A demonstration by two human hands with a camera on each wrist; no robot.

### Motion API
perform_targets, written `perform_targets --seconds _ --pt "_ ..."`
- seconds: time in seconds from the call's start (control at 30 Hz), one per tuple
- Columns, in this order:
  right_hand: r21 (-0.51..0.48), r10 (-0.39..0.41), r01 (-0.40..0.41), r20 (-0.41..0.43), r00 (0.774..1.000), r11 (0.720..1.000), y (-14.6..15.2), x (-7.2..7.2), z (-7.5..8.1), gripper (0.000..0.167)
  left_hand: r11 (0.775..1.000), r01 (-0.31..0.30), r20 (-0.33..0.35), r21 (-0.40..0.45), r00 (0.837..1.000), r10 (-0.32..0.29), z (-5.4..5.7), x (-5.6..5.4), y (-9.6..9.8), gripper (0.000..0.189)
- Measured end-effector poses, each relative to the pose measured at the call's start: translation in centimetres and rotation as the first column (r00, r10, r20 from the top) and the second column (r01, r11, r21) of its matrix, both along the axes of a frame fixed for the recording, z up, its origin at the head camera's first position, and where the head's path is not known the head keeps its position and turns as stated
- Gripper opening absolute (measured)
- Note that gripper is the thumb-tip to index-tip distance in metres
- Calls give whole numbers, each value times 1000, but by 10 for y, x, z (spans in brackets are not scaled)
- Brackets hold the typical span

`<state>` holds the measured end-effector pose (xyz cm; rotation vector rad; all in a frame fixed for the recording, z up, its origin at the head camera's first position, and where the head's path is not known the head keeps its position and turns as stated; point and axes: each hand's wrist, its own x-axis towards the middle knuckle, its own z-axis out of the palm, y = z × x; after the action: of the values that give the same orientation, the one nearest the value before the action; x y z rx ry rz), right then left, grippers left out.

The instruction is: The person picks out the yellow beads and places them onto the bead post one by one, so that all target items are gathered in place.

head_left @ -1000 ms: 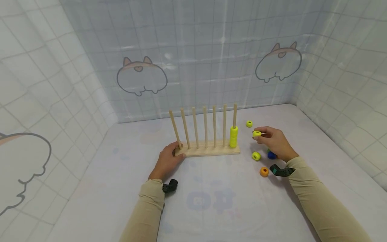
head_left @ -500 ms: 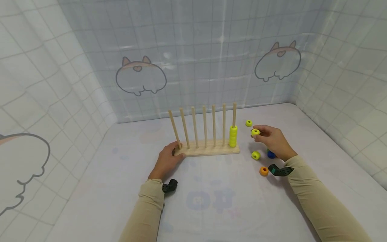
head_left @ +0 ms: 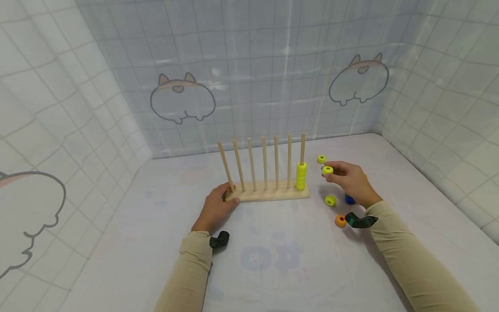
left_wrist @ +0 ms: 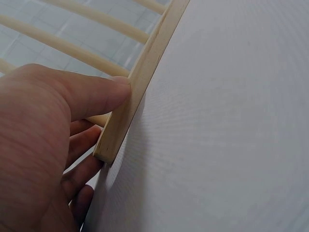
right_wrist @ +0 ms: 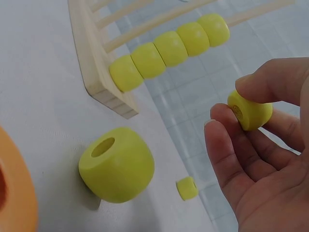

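Observation:
A wooden peg rack [head_left: 269, 196] stands on the table with a row of upright pegs. Its rightmost peg carries a stack of several yellow beads [head_left: 301, 177]; the other pegs are bare. My left hand [head_left: 215, 207] grips the left end of the base, and in the left wrist view the thumb lies along the base edge [left_wrist: 126, 108] with the fingers behind. My right hand [head_left: 352, 182] holds a yellow bead [right_wrist: 251, 112] between thumb and fingers, off the table and to the right of the stack. The bead's hole shows in the right wrist view.
Two loose yellow beads lie right of the rack, a near bead [head_left: 330, 200] and a far bead [head_left: 321, 159]. An orange bead [head_left: 340, 221] sits closer to me. A blue bead [head_left: 349, 199] is partly hidden beneath my right hand. Grid-patterned cloth walls [head_left: 265, 86] surround the table.
My right hand, with the yellow bead, has shifted slightly left toward the stacked peg. My left hand stays on the base of the rack.

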<state>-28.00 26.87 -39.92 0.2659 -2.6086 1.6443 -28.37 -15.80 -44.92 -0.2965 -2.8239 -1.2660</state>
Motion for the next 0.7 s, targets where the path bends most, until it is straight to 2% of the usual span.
perform_targets --seconds 0.33,0.7 --pt "-20 11 -11 -4 1000 1000 -2 0 3 54 1000 -8 2 5 1000 8 -1 0 0 55" --pt "-13 3 -4 -8 1000 1000 -6 1 8 50 1000 -8 5 8 1000 8 -1 1 1 55"
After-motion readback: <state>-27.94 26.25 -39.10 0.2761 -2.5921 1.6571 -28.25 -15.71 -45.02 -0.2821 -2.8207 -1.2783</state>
